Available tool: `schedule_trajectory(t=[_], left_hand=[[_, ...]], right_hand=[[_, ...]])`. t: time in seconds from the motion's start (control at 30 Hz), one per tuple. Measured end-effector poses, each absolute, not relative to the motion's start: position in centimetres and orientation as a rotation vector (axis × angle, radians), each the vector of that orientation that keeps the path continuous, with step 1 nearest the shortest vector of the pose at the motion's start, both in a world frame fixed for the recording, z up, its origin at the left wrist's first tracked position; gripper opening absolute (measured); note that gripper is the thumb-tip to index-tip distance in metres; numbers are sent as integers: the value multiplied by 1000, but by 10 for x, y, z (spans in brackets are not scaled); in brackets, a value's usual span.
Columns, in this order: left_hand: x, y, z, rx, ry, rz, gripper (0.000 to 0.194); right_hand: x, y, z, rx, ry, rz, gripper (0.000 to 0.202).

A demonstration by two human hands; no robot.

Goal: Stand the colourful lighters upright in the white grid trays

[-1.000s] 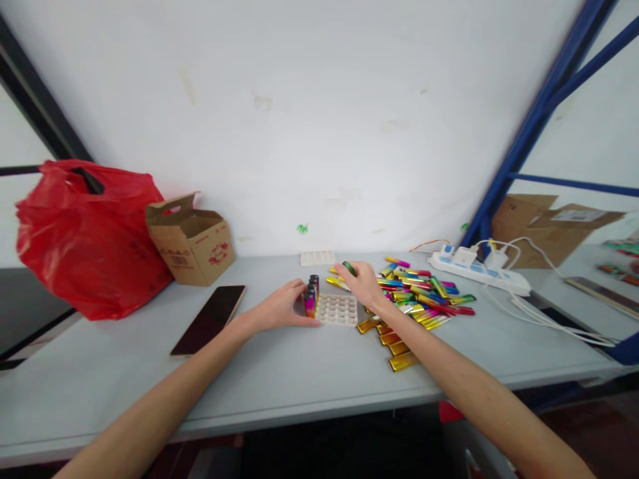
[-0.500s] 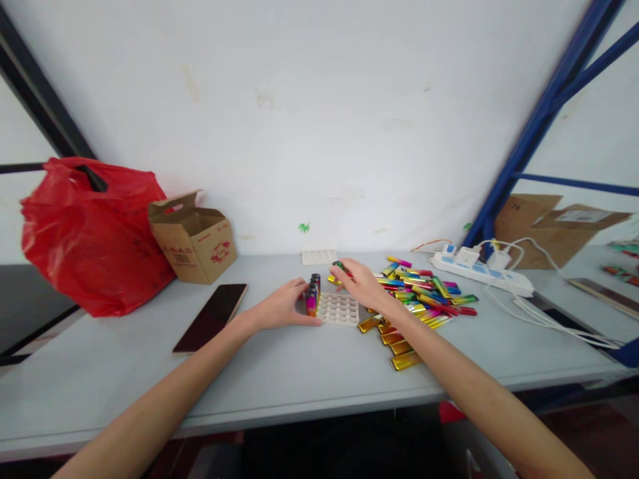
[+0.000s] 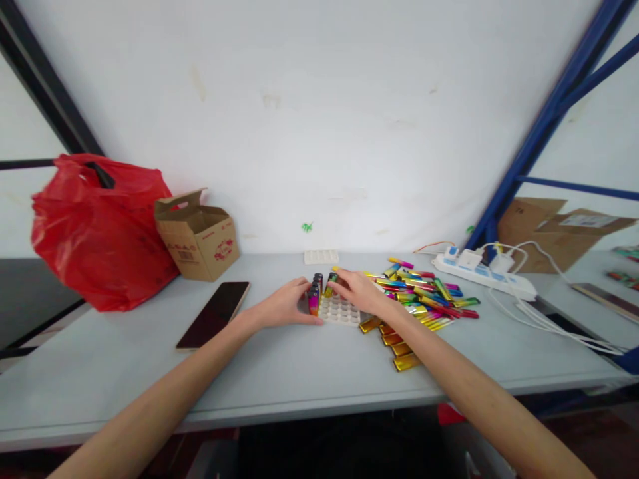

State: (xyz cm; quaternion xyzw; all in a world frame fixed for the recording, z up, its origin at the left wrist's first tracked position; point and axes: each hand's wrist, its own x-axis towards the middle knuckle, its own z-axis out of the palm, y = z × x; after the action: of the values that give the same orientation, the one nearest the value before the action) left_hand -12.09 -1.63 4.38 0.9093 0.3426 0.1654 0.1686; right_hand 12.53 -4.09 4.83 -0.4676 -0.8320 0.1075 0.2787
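A white tray with rows of holes (image 3: 341, 310) lies on the table, with a row of upright lighters (image 3: 314, 301) in purple, orange and black along its left side. My left hand (image 3: 287, 305) curves around the tray's left end, thumb at the front corner and fingers by the far end of the row. Between the fingertips of my right hand (image 3: 357, 289) is a yellow-green lighter (image 3: 329, 286), nearly upright over the tray's far left part, just right of the row. Whether its base is in a hole is hidden. A pile of shiny coloured lighters (image 3: 424, 296) lies to the right.
A second white tray (image 3: 321, 257) rests against the wall. On the left are a dark phone (image 3: 214, 315), an open cardboard box (image 3: 204, 239) and a red plastic bag (image 3: 102, 233). A power strip (image 3: 484, 276) with white cables lies at the right, before another carton (image 3: 554, 233).
My right hand has brought the lighter down and slightly left, turning it upright beside the row. My left hand keeps its place at the tray. The view has shifted slightly.
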Motion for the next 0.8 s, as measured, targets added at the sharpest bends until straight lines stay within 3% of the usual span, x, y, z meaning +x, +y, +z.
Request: schedule_trajectory(t=[0.2, 0.37, 0.53, 0.8], left_hand=[[-121, -15, 43, 2590, 962, 473, 74], [-122, -15, 42, 2607, 961, 456, 76], [-122, -16, 44, 2615, 971, 453, 77], [-121, -16, 44, 2616, 981, 434, 77]], right_hand=[[125, -38, 44, -1181, -2378, 196, 19], [145, -31, 46, -1244, -2195, 243, 35], [168, -16, 36, -1514, -2191, -1, 17], [170, -18, 35, -1510, -2279, 86, 24]])
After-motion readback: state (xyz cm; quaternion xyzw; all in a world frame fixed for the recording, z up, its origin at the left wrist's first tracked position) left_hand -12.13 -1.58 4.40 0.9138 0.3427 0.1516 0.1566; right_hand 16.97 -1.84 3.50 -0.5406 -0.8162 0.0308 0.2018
